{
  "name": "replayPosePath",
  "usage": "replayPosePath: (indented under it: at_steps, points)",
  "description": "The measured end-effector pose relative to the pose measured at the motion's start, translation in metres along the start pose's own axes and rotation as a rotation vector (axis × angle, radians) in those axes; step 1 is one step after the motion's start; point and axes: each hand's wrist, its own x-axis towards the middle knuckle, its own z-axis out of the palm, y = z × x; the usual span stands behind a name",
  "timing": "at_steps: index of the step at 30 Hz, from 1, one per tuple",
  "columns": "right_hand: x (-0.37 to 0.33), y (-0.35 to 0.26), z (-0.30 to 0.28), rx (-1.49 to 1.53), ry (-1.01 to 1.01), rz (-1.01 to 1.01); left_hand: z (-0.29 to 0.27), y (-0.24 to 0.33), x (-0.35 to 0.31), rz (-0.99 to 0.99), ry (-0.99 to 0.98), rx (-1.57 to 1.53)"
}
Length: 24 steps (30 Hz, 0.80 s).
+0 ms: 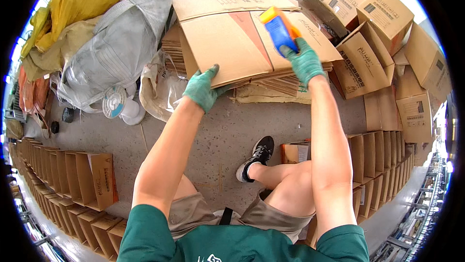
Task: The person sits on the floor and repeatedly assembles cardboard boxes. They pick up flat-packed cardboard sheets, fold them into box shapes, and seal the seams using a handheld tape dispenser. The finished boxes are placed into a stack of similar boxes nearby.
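My left hand (202, 89), in a green glove, grips the near left corner of a flattened cardboard box (218, 34), thumb on top and fingers underneath. The box lies tilted over a stack of flat cardboard (175, 51). In my right hand (304, 63), also gloved in green, is a blue and orange tape dispenser (278, 28), somewhat blurred. It is closed round the dispenser and stands over the right half of the box. Whether the dispenser touches the cardboard I cannot tell.
Rows of open cartons stand at the lower left (92, 179) and lower right (370, 155). More boxes (365, 61) are heaped at the right. A large grey sack (116, 44) and a yellow sack (87, 0) lie at the left, beside white spools (130, 109) on the floor.
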Motion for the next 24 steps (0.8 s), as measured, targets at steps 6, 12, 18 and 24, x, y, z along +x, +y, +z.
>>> replayPosePath:
  at_steps: [6, 12, 18, 24]
  points:
    - [-0.028, -0.018, -0.107, 0.112, 0.146, 0.069, -0.037, 0.059, -0.105, 0.187, -0.22, 0.254]
    - [-0.082, -0.005, -0.128, 0.271, 0.178, 0.226, -0.079, 0.104, -0.201, 0.386, -0.118, 0.732]
    - [-0.093, 0.013, -0.127, 0.329, 0.274, 0.284, -0.202, 0.237, -0.296, 0.626, 0.037, 1.081]
    - [-0.045, 0.046, -0.092, 0.547, 0.495, 0.409, -0.313, 0.365, -0.422, 0.742, 0.241, 1.408]
